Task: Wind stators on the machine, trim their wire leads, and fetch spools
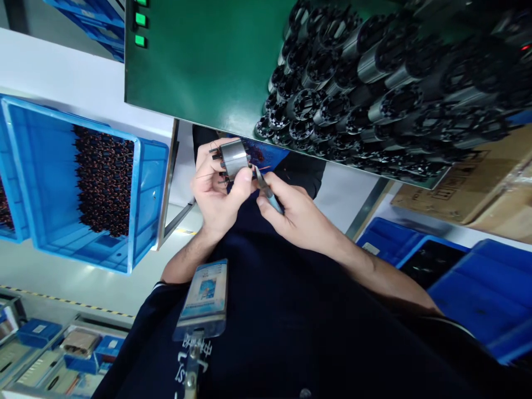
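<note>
My left hand (220,191) is closed around a motor stator (235,157), a shiny steel ring with black plastic end pieces and thin wires sticking out. The stator is held tilted just off the front edge of the green table. In my right hand (291,208) is a pair of small nippers (269,195) with a metal tip and grey-blue handles. Their tip is at the right lower end of the stator, beside a short copper-coloured wire (265,168). Whether the jaws touch the wire I cannot tell.
Many similar stators (332,108) stand packed on the green table (195,66). At left, a blue bin (54,216) holds many dark wound parts (106,183). Cardboard boxes (449,177) and blue crates (486,288) are at right. A badge (205,293) hangs on my chest.
</note>
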Motion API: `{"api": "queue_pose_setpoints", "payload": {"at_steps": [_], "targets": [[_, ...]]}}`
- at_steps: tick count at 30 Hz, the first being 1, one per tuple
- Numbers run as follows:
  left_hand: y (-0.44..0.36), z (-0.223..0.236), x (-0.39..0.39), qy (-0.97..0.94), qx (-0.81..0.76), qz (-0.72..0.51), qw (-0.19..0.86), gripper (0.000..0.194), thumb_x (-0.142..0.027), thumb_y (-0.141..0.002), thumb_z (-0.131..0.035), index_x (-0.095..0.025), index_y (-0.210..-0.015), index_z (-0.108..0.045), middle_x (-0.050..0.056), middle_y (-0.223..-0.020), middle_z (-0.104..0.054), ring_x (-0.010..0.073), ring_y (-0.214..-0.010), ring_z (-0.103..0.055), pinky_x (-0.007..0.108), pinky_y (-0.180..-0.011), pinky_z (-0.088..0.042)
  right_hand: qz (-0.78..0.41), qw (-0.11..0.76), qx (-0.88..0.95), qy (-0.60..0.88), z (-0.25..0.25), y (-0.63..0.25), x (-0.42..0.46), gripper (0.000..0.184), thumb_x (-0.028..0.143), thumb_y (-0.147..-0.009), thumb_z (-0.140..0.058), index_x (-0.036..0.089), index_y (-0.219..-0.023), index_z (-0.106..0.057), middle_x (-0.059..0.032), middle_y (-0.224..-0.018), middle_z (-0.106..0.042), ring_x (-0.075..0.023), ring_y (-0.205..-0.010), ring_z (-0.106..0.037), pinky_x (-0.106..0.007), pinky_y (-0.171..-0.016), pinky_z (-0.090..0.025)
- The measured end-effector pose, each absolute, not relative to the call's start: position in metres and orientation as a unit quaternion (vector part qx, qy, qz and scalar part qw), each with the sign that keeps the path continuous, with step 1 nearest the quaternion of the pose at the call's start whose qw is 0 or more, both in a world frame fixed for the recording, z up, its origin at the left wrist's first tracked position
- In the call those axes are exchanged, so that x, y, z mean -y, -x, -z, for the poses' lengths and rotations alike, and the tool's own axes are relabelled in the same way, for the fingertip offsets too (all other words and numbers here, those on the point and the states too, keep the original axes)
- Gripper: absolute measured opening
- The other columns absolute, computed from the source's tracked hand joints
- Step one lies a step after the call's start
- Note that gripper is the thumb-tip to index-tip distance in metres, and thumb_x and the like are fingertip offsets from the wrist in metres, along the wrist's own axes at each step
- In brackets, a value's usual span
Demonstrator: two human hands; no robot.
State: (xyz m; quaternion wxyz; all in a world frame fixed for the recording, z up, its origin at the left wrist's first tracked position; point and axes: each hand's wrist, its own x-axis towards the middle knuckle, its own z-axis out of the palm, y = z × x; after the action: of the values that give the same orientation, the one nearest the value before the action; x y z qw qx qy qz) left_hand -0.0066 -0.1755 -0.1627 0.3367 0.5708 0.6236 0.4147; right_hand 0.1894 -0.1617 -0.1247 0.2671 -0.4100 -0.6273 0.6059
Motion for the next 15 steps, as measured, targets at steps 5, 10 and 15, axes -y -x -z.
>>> {"api": "queue_pose_setpoints", "payload": {"at_steps": [5,10,15], "targets": [[0.003,0.246,0.182,-0.417,-0.683,-0.492,0.344,0.050,-0.067,-0.106,-0.083,-0.024,-0.086,-0.064,0.006,-0.110,-0.069,0.0190,-0.105,-0.077,0.031,-0.087,-0.070,-0.721,0.145,0.515,0.440,0.197,-0.183,0.155,0.013,0.035,-0.102,-0.068,0.024,-0.109,-0.069,0.0027,-0.084,-0.062,-0.0136,-0.066,-0.051,-0.029,-0.067,-0.049],[0.002,0.293,0.183,-0.317,-0.713,-0.484,0.396,0.056,-0.059,-0.097,-0.093,-0.022,-0.075,-0.056,-0.001,-0.096,-0.057,0.0102,-0.084,-0.067,0.022,-0.076,-0.065,-0.831,0.053,0.300,0.464,0.232,-0.175,0.144,0.024,0.032,-0.091,-0.073,0.025,-0.112,-0.063,0.0119,-0.068,-0.036,-0.0098,-0.056,-0.029,-0.022,-0.052,-0.024],[0.022,0.273,0.184,-0.250,-0.693,-0.518,0.434,0.065,-0.073,-0.088,-0.096,-0.023,-0.081,-0.056,-0.001,-0.098,-0.062,0.0110,-0.082,-0.076,0.025,-0.079,-0.072,-0.827,0.055,0.264,0.493,0.233,-0.178,0.136,0.036,0.030,-0.080,-0.076,0.023,-0.113,-0.064,0.0132,-0.069,-0.033,-0.0078,-0.058,-0.024,-0.022,-0.054,-0.019]]}}
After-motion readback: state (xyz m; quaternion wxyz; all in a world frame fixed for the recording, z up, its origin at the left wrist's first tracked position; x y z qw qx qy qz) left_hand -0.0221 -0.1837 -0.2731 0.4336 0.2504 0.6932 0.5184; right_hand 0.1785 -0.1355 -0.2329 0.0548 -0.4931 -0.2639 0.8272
